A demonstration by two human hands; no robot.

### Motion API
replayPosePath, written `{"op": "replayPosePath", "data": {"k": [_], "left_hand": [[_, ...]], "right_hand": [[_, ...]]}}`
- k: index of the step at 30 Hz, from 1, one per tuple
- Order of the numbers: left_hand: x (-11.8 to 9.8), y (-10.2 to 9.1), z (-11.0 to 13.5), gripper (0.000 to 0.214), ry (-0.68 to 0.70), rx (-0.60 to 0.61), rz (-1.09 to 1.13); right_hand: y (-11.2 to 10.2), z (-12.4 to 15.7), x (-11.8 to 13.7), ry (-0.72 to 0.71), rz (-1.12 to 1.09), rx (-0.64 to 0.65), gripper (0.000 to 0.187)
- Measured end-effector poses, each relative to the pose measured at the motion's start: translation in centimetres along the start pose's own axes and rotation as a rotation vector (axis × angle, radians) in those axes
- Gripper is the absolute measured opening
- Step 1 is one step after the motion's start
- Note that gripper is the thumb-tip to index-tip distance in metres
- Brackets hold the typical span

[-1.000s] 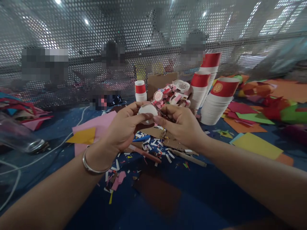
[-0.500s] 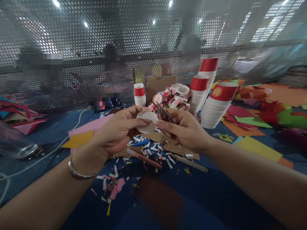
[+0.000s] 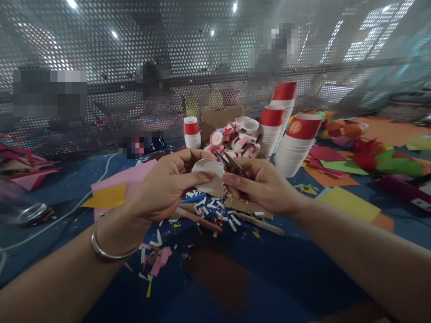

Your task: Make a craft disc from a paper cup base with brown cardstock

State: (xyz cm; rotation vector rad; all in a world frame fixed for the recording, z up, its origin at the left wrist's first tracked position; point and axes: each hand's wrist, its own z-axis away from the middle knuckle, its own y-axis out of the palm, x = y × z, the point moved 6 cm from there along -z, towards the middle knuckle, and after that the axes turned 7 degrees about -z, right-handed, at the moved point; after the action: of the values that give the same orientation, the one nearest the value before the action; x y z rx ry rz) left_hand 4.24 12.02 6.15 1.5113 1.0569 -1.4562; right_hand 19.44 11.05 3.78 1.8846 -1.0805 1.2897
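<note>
My left hand [image 3: 166, 186] pinches a small white paper disc [image 3: 209, 172], a round cup bottom, between thumb and fingers. A silver bangle sits on that wrist. My right hand [image 3: 261, 186] is closed on small scissors [image 3: 229, 162], whose blades point up and left at the disc's right edge. Both hands hover above a litter of white, pink and blue paper scraps [image 3: 210, 208] on the blue table cloth [image 3: 296, 269].
Stacks of red-and-white paper cups [image 3: 296, 143] stand at the back right, a single cup [image 3: 192, 131] and a pile of cut cup pieces [image 3: 235, 137] behind my hands. Coloured paper sheets [image 3: 352, 202] lie right, pink paper [image 3: 128, 179] left. Pencil [image 3: 198, 219], wooden stick [image 3: 261, 222], phone [image 3: 156, 143] nearby.
The scissors have come into plain view with blades raised at the disc's edge. The disc has tilted flatter in my left fingers. Both hands sank slightly.
</note>
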Motion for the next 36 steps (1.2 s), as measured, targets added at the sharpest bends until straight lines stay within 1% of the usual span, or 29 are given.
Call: {"op": "replayPosePath", "data": {"k": [5, 9, 14, 18, 21, 23, 26, 28, 30, 32, 36], "left_hand": [[0.6, 0.1, -0.3, 0.020, -0.089, 0.057, 0.045], [1.1, -0.1, -0.6, 0.017, -0.141, 0.064, 0.032], [1.9, -0.1, -0.6, 0.019, -0.241, 0.159, -0.022], [1.8, 0.4, -0.2, 0.020, -0.298, 0.194, 0.015], [1.6, 0.8, -0.1, 0.019, -0.309, 0.210, 0.027], [1.5, 0.8, -0.2, 0.021, -0.283, 0.172, 0.029], [1.4, 0.1, -0.5, 0.025, -0.201, 0.038, 0.044], [1.4, -0.4, -0.7, 0.026, -0.154, -0.041, 0.051], [1.5, -0.7, -0.9, 0.025, -0.127, -0.082, 0.052], [1.5, -1.0, -1.0, 0.023, -0.109, -0.105, 0.052], [1.3, -1.3, -1.2, 0.019, -0.089, -0.133, 0.049]], "right_hand": [[-0.1, 0.1, -0.4, 0.037, -0.026, 0.006, 0.035], [-0.3, 0.0, -0.4, 0.027, 0.042, 0.007, 0.036], [-0.4, -0.2, -0.4, 0.033, 0.103, 0.047, 0.037], [-0.3, -0.1, -0.3, 0.027, 0.065, 0.106, 0.036], [-0.3, 0.0, -0.4, 0.042, 0.049, 0.109, 0.037], [-0.7, -0.2, -0.4, 0.024, 0.071, 0.049, 0.038], [-1.5, -0.5, -0.2, -0.043, 0.143, -0.087, 0.040], [-1.8, -0.5, 0.1, -0.095, 0.234, -0.136, 0.043], [-1.9, -0.5, 0.3, -0.145, 0.356, -0.146, 0.045], [-1.9, -0.4, 0.3, -0.163, 0.456, -0.145, 0.044], [-2.0, -0.3, 0.0, -0.163, 0.552, -0.136, 0.039]]}}
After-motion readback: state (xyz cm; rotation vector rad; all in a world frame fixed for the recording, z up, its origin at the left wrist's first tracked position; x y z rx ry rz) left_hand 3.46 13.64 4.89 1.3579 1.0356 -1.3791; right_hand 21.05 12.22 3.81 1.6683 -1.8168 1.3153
